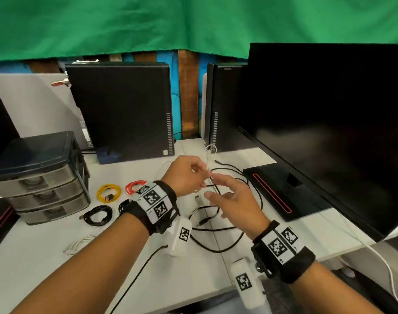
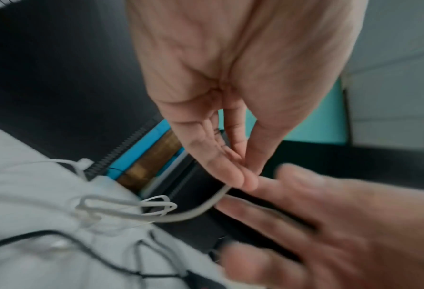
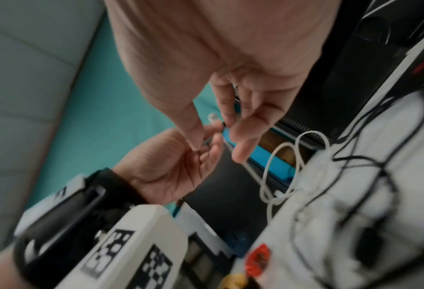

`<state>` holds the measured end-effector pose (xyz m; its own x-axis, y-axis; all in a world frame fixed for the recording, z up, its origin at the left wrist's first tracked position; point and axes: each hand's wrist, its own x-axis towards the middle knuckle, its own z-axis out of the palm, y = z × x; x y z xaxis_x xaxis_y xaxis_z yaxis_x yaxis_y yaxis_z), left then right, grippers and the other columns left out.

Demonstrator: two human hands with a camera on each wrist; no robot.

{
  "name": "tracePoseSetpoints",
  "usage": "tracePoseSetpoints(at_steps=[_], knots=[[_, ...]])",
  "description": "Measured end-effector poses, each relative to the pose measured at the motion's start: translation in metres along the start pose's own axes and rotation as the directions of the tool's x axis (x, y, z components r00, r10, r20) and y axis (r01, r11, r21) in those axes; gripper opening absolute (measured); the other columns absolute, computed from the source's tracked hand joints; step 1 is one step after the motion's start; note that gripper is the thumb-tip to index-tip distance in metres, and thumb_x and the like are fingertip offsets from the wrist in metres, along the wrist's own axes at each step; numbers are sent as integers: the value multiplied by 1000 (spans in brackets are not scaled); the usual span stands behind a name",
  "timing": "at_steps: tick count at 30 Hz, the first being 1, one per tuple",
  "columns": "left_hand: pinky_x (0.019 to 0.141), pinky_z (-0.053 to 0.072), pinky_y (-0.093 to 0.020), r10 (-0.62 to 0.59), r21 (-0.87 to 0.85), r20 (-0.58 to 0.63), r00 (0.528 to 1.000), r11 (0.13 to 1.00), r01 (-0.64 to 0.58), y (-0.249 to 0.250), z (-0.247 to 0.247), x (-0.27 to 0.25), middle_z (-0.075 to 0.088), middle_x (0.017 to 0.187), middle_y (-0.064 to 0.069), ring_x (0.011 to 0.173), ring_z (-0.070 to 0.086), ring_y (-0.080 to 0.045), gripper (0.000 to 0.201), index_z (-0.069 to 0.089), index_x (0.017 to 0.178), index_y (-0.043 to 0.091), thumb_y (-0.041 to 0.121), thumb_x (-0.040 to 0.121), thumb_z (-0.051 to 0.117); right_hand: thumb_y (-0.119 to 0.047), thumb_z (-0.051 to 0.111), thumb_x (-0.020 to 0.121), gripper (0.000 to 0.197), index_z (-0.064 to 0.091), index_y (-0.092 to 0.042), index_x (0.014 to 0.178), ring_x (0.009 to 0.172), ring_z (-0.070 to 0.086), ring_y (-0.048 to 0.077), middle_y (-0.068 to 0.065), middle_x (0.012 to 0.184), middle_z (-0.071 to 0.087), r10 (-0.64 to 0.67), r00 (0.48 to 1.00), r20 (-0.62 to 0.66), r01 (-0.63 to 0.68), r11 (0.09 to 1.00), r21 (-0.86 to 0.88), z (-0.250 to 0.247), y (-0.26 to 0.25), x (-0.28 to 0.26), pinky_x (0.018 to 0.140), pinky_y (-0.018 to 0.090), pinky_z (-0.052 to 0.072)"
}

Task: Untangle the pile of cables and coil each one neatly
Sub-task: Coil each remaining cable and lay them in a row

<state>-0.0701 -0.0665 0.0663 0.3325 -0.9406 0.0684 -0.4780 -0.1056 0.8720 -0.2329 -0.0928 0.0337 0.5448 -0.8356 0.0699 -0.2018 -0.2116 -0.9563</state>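
Your desk (image 1: 57, 257), a white surface, carries the biggest things along its far side: a dark monitor (image 1: 329, 121) on your right with its black, red-trimmed base (image 1: 281, 191), and two black computer towers (image 1: 123, 109) standing upright behind the work area. On your left stands a small grey drawer unit (image 1: 41, 177) with three drawers.

In front of you, above the middle of the desk, both your hands are raised close together. Your left hand (image 1: 186, 175) pinches a white cable (image 2: 196, 211) between thumb and fingertips; the left wrist view shows the cable leaving your fingertips in a curve and running to a few loose loops (image 1: 210, 150) that rise near the foot of the right-hand tower. Your right hand (image 1: 234, 200) hovers just beside the left, fingers spread and fairly straight, closed round nothing; in the wrist views it is blurred, and whether a fingertip touches the white cable cannot be told.

Under your hands a loose black cable (image 1: 216, 234) sprawls in wide, crossing loops over the desk, between your wrists and the monitor base.

To the left of your left wrist lie the finished coils, each apart from the next: a yellow coil (image 1: 108, 193), a red coil (image 1: 135, 186) partly behind your wrist strap, and a black coil (image 1: 97, 215) nearer to you. A small white coil (image 1: 78, 244) lies closest to the desk's near edge, beside your left forearm.
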Motion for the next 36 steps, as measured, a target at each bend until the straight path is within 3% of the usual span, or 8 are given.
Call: tracePoseSetpoints(at_steps=[6,10,15,18,21,28,31,36], knots=[[66,57,-22,192,-318,19,981,932,-176,65,-47,-46,73,78,-5,69,71,-14,3,72,87,7,4,87,73,-15,60,99,10,63,-6,103,93,74,24,6,90,73,-83,986,143,28,935,353,-5,-44,3,63,28,56],[65,57,-20,101,-376,-73,992,919,-121,56,-86,-62,73,73,-1,64,68,-9,15,74,87,9,17,75,78,-15,63,97,10,65,-9,90,85,75,23,7,82,73,-191,981,32,180,960,214,-18,-45,7,65,31,59],[67,60,-29,23,40,186,982,999,-31,22,-86,-85,73,84,-9,65,69,-17,20,77,79,25,23,94,63,-7,66,93,8,73,-11,93,87,73,17,5,89,75,-335,942,-4,335,941,51,-18,-46,7,65,27,61],[71,57,-41,98,-137,309,946,989,-57,16,-76,-105,65,75,-9,66,65,-23,31,65,78,13,23,104,50,-6,65,93,21,74,-25,90,88,73,17,-3,92,75,-415,908,-60,413,909,-45,-9,-36,13,66,31,62],[60,53,-33,203,-487,203,958,870,-81,30,-84,-121,56,69,-10,63,60,-28,31,53,66,16,22,95,43,-13,65,95,15,72,-26,91,88,72,17,-4,90,74,-435,889,-142,421,900,-116,-10,-23,22,70,34,63],[40,19,-25,126,-681,-84,988,717,-149,38,-129,-129,20,52,5,43,17,-10,34,29,58,22,24,88,44,-11,63,96,10,69,-18,93,92,71,17,-2,94,72,-500,747,-439,405,865,-297,-52,-22,35,79,36,61],[39,22,-23,144,-591,-252,957,760,-270,40,-137,-132,19,50,5,41,17,-10,47,29,55,23,35,94,54,-15,63,96,8,69,-20,95,93,71,19,1,94,72,-562,747,-354,449,820,-354,-54,-59,50,83,37,60],[47,29,-26,105,-299,-181,978,941,-157,44,-138,-129,30,51,4,45,27,-11,48,53,55,17,43,96,50,-46,65,85,25,70,-27,71,76,70,35,15,75,70,-540,828,-151,400,757,-516,-60,-159,123,71,56,58]])
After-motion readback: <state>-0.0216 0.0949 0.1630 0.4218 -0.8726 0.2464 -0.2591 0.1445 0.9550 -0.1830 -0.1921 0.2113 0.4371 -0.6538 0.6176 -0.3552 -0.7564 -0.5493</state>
